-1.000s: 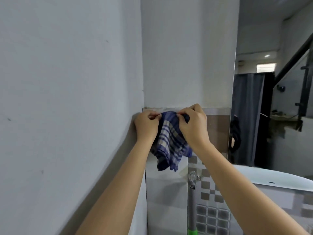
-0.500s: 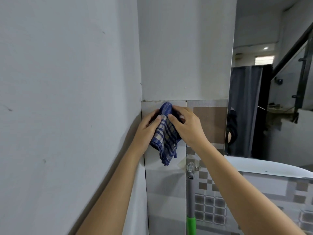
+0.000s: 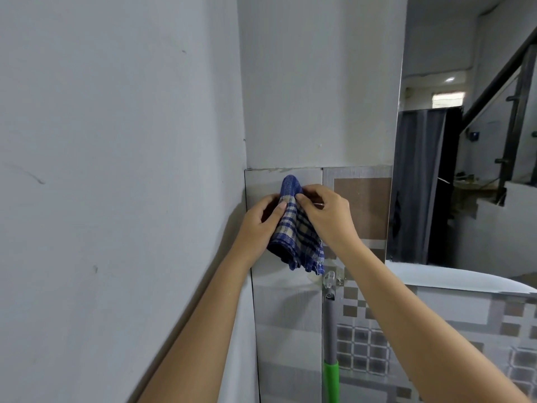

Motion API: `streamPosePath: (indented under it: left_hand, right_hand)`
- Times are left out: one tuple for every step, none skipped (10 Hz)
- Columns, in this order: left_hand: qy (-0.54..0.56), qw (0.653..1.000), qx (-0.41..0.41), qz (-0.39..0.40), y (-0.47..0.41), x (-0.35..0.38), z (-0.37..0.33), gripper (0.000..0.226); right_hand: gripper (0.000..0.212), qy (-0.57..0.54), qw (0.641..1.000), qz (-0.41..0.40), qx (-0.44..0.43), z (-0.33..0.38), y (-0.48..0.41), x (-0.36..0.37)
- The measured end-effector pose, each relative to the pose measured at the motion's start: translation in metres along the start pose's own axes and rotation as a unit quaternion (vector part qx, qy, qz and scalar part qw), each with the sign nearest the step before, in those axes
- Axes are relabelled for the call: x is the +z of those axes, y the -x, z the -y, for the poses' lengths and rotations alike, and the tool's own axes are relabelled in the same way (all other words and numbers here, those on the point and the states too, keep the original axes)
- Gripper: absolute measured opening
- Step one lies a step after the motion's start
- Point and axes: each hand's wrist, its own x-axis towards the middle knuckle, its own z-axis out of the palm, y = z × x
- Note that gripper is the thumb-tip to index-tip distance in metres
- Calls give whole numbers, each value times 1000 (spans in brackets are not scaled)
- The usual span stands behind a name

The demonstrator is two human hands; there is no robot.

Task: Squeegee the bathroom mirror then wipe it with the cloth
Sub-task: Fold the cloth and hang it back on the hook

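Note:
A blue and beige checked cloth (image 3: 293, 228) hangs bunched against the tiled wall in the corner. My left hand (image 3: 260, 223) grips its left side and my right hand (image 3: 328, 216) pinches its top right, both closed on the fabric. The bathroom mirror (image 3: 465, 141) is on the wall to the right of my hands, reflecting a curtain and stairs. Below the cloth, a grey handle with a green grip (image 3: 330, 344) hangs from a clear wall hook (image 3: 329, 279); its head is out of view.
A plain white wall (image 3: 116, 170) runs close along my left. Patterned grey and brown tiles (image 3: 363, 330) cover the wall below the mirror. A white basin rim (image 3: 465, 279) lies at the lower right under the mirror.
The cloth has been gathered from a spread shape into a tighter bunch between both hands. My view has tilted, so hands, cloth and hook sit a little differently in frame.

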Motion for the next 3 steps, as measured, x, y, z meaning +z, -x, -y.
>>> streamPosePath:
  left_hand:
    - [-78, 997, 6, -21, 3, -1, -9, 35]
    - [-183, 982, -14, -48, 13, -1, -23, 49]
    - [-264, 963, -14, -43, 24, 3, -39, 55]
  right_hand:
    - [24, 34, 999, -5, -7, 6, 6, -1]
    - [30, 77, 997, 12, -11, 17, 19, -9]
    - [44, 119, 991, 51, 13, 29, 30, -22]
